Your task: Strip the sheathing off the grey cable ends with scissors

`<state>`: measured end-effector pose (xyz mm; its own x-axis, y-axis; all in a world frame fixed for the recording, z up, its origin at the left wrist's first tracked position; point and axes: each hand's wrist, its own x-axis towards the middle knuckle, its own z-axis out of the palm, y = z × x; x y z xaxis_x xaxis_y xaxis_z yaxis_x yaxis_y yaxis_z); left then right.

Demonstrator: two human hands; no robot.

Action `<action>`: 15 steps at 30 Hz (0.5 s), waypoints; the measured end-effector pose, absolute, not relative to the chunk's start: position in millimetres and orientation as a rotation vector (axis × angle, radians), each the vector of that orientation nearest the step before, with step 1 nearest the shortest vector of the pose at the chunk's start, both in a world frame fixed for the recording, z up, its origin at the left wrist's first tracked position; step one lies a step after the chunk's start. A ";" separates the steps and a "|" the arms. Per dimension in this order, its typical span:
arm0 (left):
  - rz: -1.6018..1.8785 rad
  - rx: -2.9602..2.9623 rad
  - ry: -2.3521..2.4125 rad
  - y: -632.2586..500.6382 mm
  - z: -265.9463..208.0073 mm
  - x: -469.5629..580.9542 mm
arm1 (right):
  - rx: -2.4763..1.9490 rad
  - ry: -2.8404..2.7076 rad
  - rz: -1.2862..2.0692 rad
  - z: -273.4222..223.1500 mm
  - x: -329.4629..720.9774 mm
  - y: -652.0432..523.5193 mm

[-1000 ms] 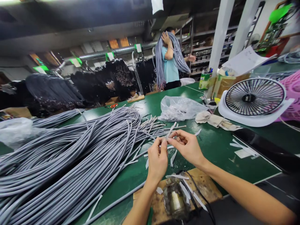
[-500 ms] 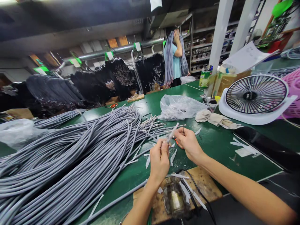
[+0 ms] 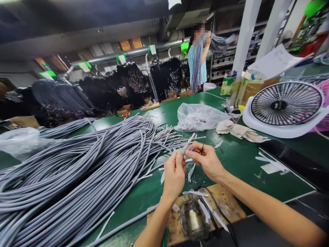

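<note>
My left hand (image 3: 175,169) is closed, its thumb and fingers pinching a grey cable (image 3: 138,219) close to its end. From that pinch a whitish stripped end (image 3: 189,140) sticks up; the rest of the cable runs behind my left forearm to the lower left. Beside it, my right hand (image 3: 205,159) is closed, with thumb and forefinger touching the stripped end. An orange and dark hand tool (image 3: 197,150) is tucked in its fingers, mostly hidden, so its kind is unclear. White strips (image 3: 191,172) lie on the green table (image 3: 231,171) under both hands.
A large bundle of grey cables (image 3: 84,171) covers the left side. Below my hands is a wooden board (image 3: 228,202) with a metal device (image 3: 194,218). Beyond are a plastic bag (image 3: 200,116), cloth gloves (image 3: 239,130), orange scissors (image 3: 125,114), a fan (image 3: 285,106) and a co-worker (image 3: 199,65) carrying cables.
My right hand has shifted slightly left, its fingertips now against the stripped cable end. The co-worker has turned, and part of the carried cables swings out to the right.
</note>
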<state>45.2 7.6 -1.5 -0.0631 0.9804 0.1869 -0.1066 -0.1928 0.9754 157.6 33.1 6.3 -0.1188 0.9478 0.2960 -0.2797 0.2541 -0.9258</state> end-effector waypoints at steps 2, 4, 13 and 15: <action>1.409 1.241 1.063 9.9 -3.7 45.3 | -0.687 -1.239 1.324 6.5 157.0 31.4; 1.422 1.201 1.084 14.3 -5.7 44.2 | -0.624 -1.354 1.347 8.4 156.5 26.7; 1.418 1.091 1.027 21.7 -3.3 39.9 | -0.825 -1.296 1.012 0.5 154.8 31.9; 1.415 1.184 1.052 18.0 -3.5 41.6 | -0.852 -1.319 1.050 -2.1 154.0 36.5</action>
